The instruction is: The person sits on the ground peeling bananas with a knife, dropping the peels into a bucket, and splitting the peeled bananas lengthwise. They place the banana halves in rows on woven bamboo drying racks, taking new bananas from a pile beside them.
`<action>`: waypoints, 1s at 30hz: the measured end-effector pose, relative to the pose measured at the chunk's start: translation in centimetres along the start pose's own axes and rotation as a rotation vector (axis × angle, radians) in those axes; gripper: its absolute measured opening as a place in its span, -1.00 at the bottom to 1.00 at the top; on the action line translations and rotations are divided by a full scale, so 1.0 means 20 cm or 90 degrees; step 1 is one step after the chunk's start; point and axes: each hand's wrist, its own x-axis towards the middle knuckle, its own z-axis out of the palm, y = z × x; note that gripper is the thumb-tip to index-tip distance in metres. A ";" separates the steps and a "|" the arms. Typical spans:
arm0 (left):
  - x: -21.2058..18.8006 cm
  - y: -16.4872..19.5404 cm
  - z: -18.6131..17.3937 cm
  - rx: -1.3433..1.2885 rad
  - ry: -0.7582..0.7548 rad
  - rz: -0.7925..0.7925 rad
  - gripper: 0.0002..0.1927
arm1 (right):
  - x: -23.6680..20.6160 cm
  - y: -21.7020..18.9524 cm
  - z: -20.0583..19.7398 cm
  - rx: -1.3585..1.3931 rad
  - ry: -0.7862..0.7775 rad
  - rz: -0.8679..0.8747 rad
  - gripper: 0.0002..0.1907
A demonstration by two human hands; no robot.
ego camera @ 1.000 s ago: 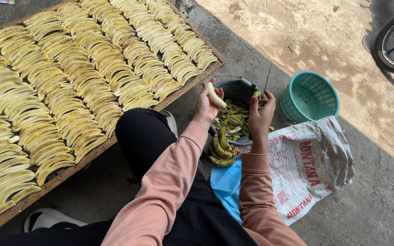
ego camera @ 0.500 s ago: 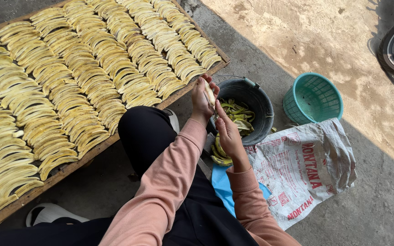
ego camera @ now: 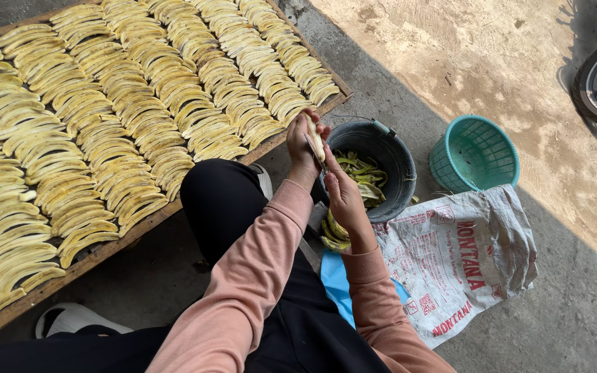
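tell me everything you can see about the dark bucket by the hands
The bucket is round, dark grey or black, plastic-looking, with a thin wire handle lying on its far rim. It stands upright on the concrete ground between the wooden tray and the teal basket. Green peels lie inside. The right hand partly covers its near rim.

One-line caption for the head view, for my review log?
Left hand holds a peeled banana, right hand against it, over a peel-filled bucket beside a full drying tray.

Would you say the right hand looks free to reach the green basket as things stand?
Probably not straight away: the right hand is busy at the peeled banana that the left hand holds. Otherwise, nothing blocks the way past the dark bucket to the green basket.
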 end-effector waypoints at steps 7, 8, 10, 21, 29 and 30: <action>-0.03 0.07 0.05 0.027 -0.037 0.018 -0.80 | 0.10 -0.06 0.03 -0.039 0.034 -0.271 -0.51; -0.04 0.10 0.07 0.011 -0.041 0.001 -0.81 | 0.12 -0.08 0.03 -0.041 0.029 -0.265 -0.51; -0.07 0.19 0.12 -0.021 -0.045 -0.029 -0.83 | 0.16 -0.14 0.06 -0.046 0.024 -0.278 -0.50; -0.35 1.04 0.44 0.101 -0.161 0.297 -0.65 | 0.35 -0.84 0.50 -0.167 0.020 -0.425 -0.44; -0.39 1.91 -0.09 0.439 -0.075 0.099 -0.69 | 0.51 -1.14 1.01 -0.581 0.035 -0.690 -0.31; -0.38 2.00 -0.23 0.496 -0.011 0.069 -0.70 | 0.55 -1.14 1.07 -0.614 0.035 -0.722 -0.31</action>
